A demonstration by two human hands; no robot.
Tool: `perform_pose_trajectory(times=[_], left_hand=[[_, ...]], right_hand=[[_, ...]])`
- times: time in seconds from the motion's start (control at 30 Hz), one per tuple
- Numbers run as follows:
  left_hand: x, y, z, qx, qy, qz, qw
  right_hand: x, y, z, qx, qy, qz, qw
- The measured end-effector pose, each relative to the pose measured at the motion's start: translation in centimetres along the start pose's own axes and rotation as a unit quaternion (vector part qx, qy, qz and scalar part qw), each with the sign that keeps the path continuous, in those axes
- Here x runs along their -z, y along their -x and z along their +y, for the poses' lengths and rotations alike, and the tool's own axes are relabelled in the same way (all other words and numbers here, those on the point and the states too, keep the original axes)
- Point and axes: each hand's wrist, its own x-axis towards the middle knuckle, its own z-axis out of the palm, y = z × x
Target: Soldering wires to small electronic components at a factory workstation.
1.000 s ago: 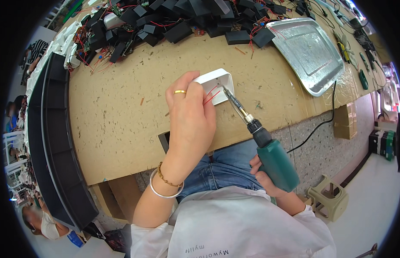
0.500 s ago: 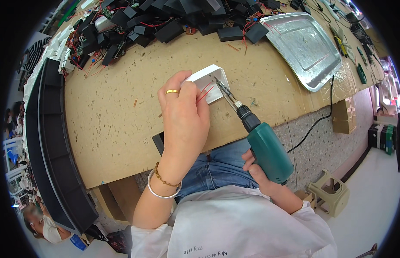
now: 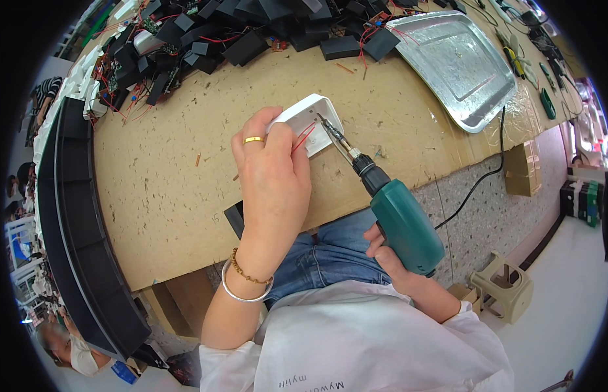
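White rectangular plastic housing with red wires lies on the brown fibreboard bench, pinned flat under the left hand. A green electric screwdriver is gripped in the right hand, bit set into the housing. The bit should be kept square to the screw and the housing held firmly. Farther off lie black modules and a metal tray. A brown carton stands right.

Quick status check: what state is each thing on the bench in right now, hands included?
white casing: open side up, red wires inside, pinned flat on the bench.
left hand: pressed on the casing.
green electric screwdriver: tilted, bit tip inside the casing.
right hand: gripping the screwdriver.
metal tray: empty.
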Motion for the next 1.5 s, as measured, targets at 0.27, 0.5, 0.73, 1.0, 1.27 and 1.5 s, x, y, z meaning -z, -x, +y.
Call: perform_pose_trajectory(times=[0.27, 0.5, 0.73, 1.0, 1.27, 1.5], left_hand=[[-0.1, 0.0, 0.1, -0.013, -0.004, 0.009, 1.000], [-0.2, 0.0, 0.0, -0.011, -0.010, 0.005, 1.000], [-0.2, 0.0, 0.2, -0.013, -0.009, 0.007, 1.000], [-0.2, 0.0, 0.3, -0.017, -0.019, 0.008, 1.000], [-0.2, 0.0, 0.4, -0.018, -0.016, 0.009, 1.000], [-0.2, 0.1, 0.4, -0.017, -0.015, 0.009, 1.000]], right_hand=[[0.2, -0.1, 0.0, -0.009, -0.002, -0.008, 1.000], [0.2, -0.3, -1.0, -0.041, -0.026, -0.007, 0.999], [0.2, -0.4, -1.9, -0.047, -0.030, -0.009, 0.998], [0.3, -0.6, -3.3, -0.082, -0.020, -0.041, 0.996], [0.4, -0.8, -3.1, -0.036, -0.012, -0.034, 0.999], [0.7, -0.5, -2.8, -0.062, -0.007, -0.042, 0.997]])
